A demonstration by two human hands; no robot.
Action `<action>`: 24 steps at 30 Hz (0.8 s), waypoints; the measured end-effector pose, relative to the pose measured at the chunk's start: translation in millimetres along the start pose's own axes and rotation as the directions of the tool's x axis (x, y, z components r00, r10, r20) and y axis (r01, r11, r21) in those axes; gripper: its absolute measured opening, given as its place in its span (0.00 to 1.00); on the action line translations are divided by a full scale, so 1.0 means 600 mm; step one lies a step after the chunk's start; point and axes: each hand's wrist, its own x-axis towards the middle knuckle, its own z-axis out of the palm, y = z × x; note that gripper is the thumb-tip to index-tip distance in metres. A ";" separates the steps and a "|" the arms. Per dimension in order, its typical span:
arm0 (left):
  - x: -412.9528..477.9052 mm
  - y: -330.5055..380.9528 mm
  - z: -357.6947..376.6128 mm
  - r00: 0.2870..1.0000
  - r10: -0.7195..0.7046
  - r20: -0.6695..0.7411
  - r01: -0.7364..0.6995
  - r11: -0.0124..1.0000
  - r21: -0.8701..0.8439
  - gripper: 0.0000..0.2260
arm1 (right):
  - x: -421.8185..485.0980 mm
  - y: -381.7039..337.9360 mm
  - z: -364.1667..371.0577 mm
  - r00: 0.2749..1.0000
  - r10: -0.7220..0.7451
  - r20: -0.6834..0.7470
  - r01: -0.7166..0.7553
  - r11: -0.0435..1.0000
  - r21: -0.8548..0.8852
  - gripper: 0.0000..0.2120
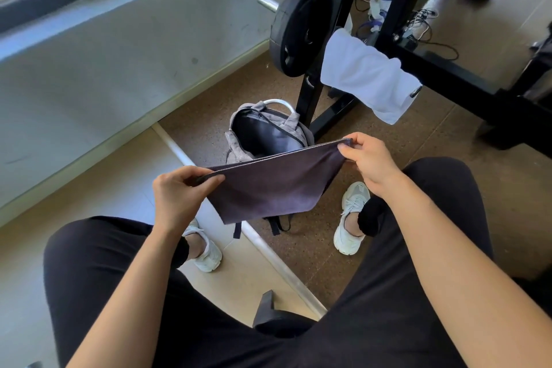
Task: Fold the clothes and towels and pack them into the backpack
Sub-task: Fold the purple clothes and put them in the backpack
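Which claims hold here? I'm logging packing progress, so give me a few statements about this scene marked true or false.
1. The left hand and right hand each pinch the top edge of the cloth. True.
2. The backpack is zipped shut. False: it stands open on the floor.
3. The towel lies inside the backpack. False: it hangs over the rack.
4. The cloth hides part of the backpack. True.
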 end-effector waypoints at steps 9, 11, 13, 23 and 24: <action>0.016 -0.018 -0.008 0.984 -0.150 -0.095 0.137 0.981 -0.138 0.12 | -0.011 -0.010 0.008 0.966 -0.056 0.252 -0.002 0.974 0.227 0.06; 0.018 -0.026 -0.002 0.981 -0.192 -0.029 0.190 0.980 -0.049 0.05 | -0.008 0.000 0.014 0.988 -0.058 0.145 0.051 0.997 0.051 0.05; 0.012 -0.030 0.008 0.966 -0.257 0.015 0.257 0.966 -0.035 0.09 | -0.008 0.008 0.022 0.995 -0.070 0.077 0.077 0.993 -0.087 0.04; -0.027 0.030 0.047 0.881 -0.324 0.345 0.441 0.828 -0.346 0.14 | -0.051 0.001 0.092 0.982 -0.165 0.092 0.169 0.984 -0.047 0.03; -0.033 0.037 0.052 0.873 -0.300 0.385 0.443 0.818 -0.367 0.14 | -0.057 -0.002 0.100 0.974 -0.190 0.122 0.197 0.979 -0.048 0.03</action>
